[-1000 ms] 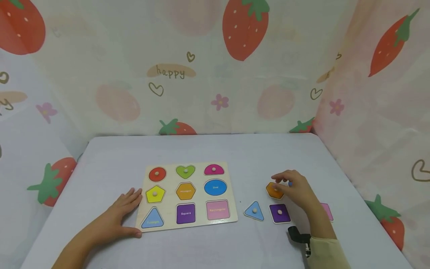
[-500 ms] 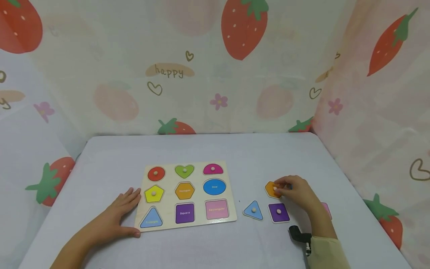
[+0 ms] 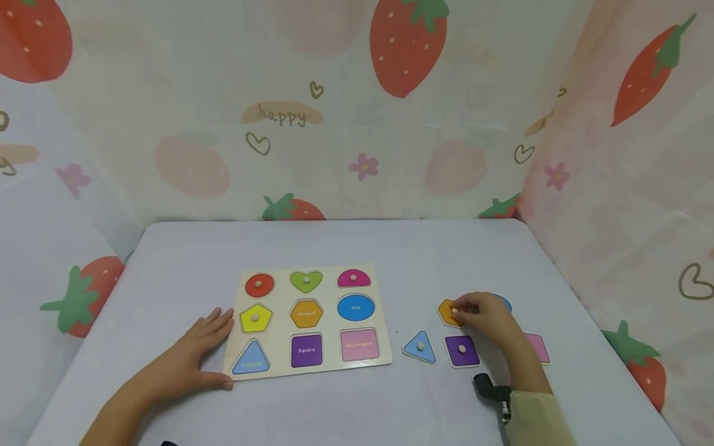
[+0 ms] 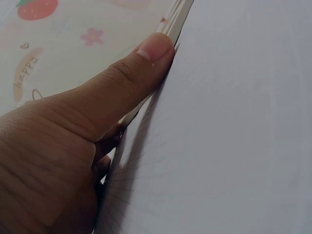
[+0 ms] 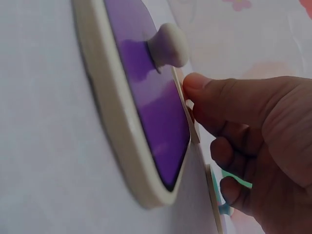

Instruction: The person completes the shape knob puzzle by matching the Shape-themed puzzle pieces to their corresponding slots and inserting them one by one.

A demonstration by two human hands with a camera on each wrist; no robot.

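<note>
My right hand pinches the knob of an orange hexagon puzzle piece between thumb and fingertips. The piece is close over the white table, right of the wooden shape board. In the right wrist view a purple square piece with a round knob looms in front of the hand. My left hand lies at the board's left edge, fingers spread; in the left wrist view its thumb rests along that edge. A blue triangle piece lies between the board and the square piece.
A blue piece shows partly behind my right hand, and a pink piece lies beside that wrist. The board bears a red circle, a yellow pentagon and other knobbed pieces. Strawberry-printed cloth stands behind the table.
My right hand has come down from just over the orange hexagon piece and taken its knob. The piece has shifted slightly left. The left hand stays at the board.
</note>
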